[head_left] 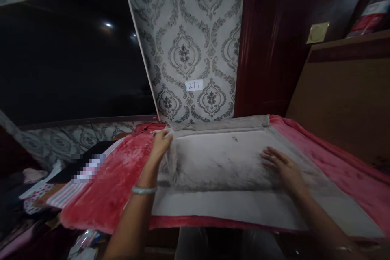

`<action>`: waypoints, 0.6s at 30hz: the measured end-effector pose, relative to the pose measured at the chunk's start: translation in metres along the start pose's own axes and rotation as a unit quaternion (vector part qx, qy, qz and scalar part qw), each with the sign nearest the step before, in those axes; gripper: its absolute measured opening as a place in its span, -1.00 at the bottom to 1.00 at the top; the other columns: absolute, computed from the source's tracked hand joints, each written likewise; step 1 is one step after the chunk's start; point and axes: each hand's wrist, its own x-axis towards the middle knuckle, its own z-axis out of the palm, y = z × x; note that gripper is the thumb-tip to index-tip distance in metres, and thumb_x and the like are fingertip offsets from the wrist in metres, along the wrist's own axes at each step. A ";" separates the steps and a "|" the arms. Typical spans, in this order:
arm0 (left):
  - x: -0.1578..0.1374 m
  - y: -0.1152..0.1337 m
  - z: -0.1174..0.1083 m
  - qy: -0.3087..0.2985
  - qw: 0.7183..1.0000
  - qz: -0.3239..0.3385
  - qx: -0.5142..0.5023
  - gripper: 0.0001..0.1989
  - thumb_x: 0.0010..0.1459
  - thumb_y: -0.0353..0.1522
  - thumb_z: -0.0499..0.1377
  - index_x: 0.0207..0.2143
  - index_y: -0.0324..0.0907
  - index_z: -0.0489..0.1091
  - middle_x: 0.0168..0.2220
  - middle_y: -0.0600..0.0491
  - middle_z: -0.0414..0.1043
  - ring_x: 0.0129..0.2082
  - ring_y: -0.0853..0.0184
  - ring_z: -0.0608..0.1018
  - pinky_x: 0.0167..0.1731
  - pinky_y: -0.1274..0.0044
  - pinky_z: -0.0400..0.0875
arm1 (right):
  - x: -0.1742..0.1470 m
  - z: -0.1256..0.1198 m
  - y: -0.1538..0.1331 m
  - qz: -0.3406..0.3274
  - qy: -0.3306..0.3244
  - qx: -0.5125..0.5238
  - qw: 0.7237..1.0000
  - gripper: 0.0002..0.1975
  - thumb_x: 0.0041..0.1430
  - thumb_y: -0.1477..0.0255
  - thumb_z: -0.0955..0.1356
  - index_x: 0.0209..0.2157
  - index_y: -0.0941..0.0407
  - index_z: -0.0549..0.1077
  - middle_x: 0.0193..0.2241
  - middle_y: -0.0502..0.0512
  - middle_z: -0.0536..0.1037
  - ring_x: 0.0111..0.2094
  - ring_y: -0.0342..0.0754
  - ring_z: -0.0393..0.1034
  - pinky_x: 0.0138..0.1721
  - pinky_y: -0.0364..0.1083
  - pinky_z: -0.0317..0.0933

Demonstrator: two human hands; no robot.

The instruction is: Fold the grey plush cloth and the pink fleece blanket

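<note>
A grey-white piece of fabric (pixel 219 158) with dark smudges lies in the middle, looking padded or folded; I cannot tell exactly what it is. Under it, a pale grey cloth (pixel 213 204) spreads over a red plush blanket (pixel 100 195). My left hand (pixel 161 145) is closed on the grey fabric at its far left corner, bunching the edge. Over the right part of the smudged fabric, my right hand (pixel 282 166) is open with its fingers stretched out, slightly blurred; whether it touches is unclear.
A large black screen (pixel 70 57) stands at the back left against patterned wallpaper (pixel 184 40). On the right is a brown board or box (pixel 344 101), with a red-labelled bottle (pixel 370 16) above. Striped cloth (pixel 63 191) and assorted items lie at the left.
</note>
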 end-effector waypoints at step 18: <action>-0.142 -0.068 0.137 -0.307 0.868 0.171 0.351 -0.52 0.08 -0.40 0.25 0.09 -0.18 0.34 0.07 -0.10 0.46 0.10 0.13 0.45 0.12 0.32 0.32 | 0.020 0.085 0.058 0.214 -0.196 -0.018 0.957 -0.52 0.13 0.30 0.37 0.09 0.09 0.32 -0.19 0.18 0.59 -0.29 -0.02 0.53 -0.19 0.02 0.43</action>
